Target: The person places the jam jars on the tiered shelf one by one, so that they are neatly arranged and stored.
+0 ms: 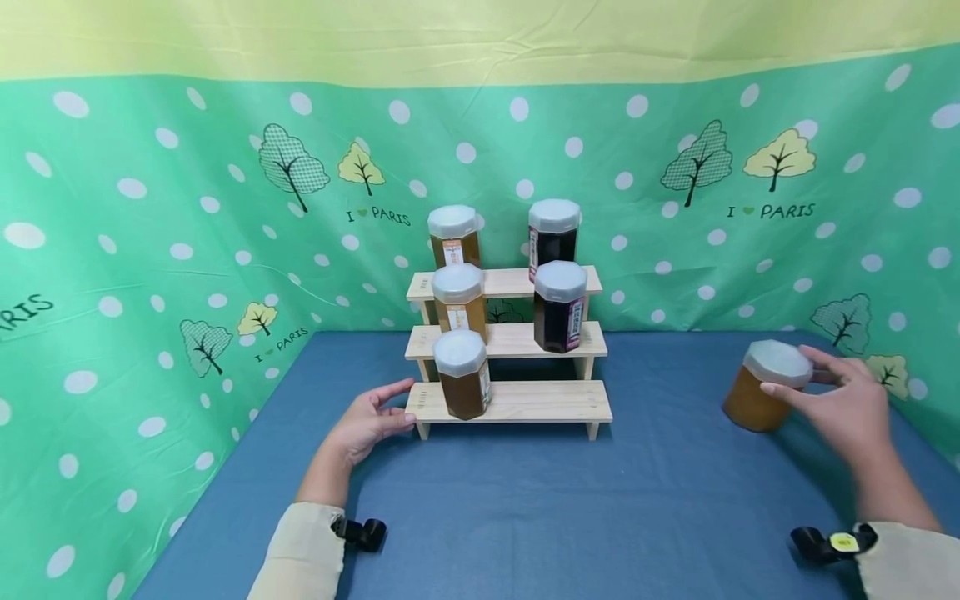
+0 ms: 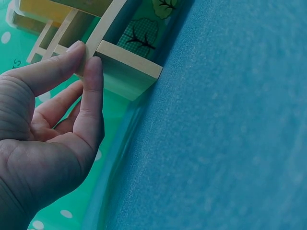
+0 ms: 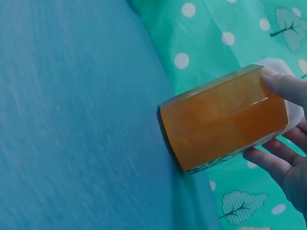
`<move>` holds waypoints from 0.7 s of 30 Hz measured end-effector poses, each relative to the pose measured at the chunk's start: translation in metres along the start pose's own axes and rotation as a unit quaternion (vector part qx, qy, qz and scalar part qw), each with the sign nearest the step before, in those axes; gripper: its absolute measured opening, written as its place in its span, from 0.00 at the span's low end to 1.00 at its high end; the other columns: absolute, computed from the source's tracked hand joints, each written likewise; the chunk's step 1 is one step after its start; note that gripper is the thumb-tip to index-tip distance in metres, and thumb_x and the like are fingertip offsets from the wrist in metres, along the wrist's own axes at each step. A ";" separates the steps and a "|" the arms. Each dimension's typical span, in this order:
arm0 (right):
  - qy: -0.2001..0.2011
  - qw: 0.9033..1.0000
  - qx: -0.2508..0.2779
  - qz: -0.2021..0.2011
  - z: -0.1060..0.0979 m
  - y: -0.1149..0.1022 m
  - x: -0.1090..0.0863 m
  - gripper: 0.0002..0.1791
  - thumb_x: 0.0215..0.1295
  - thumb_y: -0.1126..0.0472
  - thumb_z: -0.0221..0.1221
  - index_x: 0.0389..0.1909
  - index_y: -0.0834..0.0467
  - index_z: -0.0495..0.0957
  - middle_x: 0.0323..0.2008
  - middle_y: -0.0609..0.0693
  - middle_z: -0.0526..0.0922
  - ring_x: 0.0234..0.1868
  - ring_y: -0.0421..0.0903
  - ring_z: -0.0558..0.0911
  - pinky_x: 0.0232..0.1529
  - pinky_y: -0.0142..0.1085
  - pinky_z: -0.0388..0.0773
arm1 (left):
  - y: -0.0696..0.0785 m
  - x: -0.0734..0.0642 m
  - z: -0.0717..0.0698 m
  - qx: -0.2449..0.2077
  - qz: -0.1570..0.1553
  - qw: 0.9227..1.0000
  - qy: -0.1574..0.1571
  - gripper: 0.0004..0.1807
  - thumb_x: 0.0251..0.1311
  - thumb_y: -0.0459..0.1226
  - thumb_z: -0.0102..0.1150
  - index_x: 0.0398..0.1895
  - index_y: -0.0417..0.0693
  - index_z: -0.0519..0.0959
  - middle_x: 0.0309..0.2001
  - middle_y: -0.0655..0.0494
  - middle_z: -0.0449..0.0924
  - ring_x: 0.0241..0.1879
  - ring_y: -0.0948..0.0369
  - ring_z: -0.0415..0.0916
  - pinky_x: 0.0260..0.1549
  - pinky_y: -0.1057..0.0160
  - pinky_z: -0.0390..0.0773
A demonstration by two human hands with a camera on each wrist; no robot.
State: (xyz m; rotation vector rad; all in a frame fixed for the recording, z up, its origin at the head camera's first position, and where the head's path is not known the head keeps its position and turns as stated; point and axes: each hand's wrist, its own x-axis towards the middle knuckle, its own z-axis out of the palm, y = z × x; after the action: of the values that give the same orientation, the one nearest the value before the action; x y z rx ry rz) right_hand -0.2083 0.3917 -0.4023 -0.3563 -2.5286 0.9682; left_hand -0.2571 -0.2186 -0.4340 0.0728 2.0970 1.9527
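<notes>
My right hand [image 1: 851, 400] grips an amber jar [image 1: 757, 400] near its pale lid, at the right of the blue table. In the right wrist view the thumb and fingers lie on opposite sides of this jar [image 3: 225, 120]; I cannot tell whether its base touches the cloth. My left hand [image 1: 371, 423] pinches the left end of the bottom step of a wooden tiered stand [image 1: 540, 402]. The left wrist view has thumb and index finger [image 2: 92, 103] at the step's corner. A brown jar [image 1: 465, 387] stands on the left of that bottom step.
On the middle step stand an amber jar [image 1: 455, 310] and a dark jar [image 1: 558, 321]. The top step holds another amber jar [image 1: 459, 250] and another dark jar [image 1: 555, 242]. Behind the blue tablecloth [image 1: 525, 500] hangs a green dotted curtain [image 1: 225, 167].
</notes>
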 end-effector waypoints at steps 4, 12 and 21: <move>-0.008 1.000 0.000 0.003 0.002 -0.008 -0.004 0.46 0.56 0.43 0.68 0.69 0.65 0.64 0.55 0.67 0.65 0.51 0.63 0.68 0.29 0.35 0.64 | 0.000 0.001 0.000 0.000 -0.001 1.000 0.002 0.39 0.58 0.26 0.65 0.73 0.42 0.62 0.59 0.35 0.72 0.39 0.58 0.82 0.45 0.57 0.82; -0.001 1.000 0.013 0.000 0.005 -0.025 -0.012 0.46 0.54 0.43 0.70 0.69 0.61 0.67 0.53 0.60 0.68 0.43 0.40 0.66 0.31 0.34 0.64 | -0.001 0.001 0.000 0.000 0.002 1.000 0.002 0.39 0.57 0.26 0.65 0.73 0.41 0.62 0.59 0.35 0.73 0.39 0.58 0.82 0.45 0.57 0.82; 0.012 1.000 0.021 -0.010 0.007 -0.039 -0.023 0.45 0.51 0.43 0.72 0.68 0.60 0.69 0.51 0.54 0.69 0.41 0.27 0.63 0.34 0.33 0.63 | -0.001 0.001 -0.001 0.002 0.003 1.000 -0.001 0.39 0.58 0.27 0.65 0.73 0.41 0.62 0.57 0.36 0.75 0.39 0.58 0.82 0.45 0.57 0.82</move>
State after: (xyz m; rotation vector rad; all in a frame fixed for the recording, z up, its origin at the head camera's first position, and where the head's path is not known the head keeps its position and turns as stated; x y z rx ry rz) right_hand -0.1947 0.3508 -0.3864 -0.3284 -2.4807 1.0023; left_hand -0.2580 -0.2190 -0.4351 0.0824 2.1025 1.9507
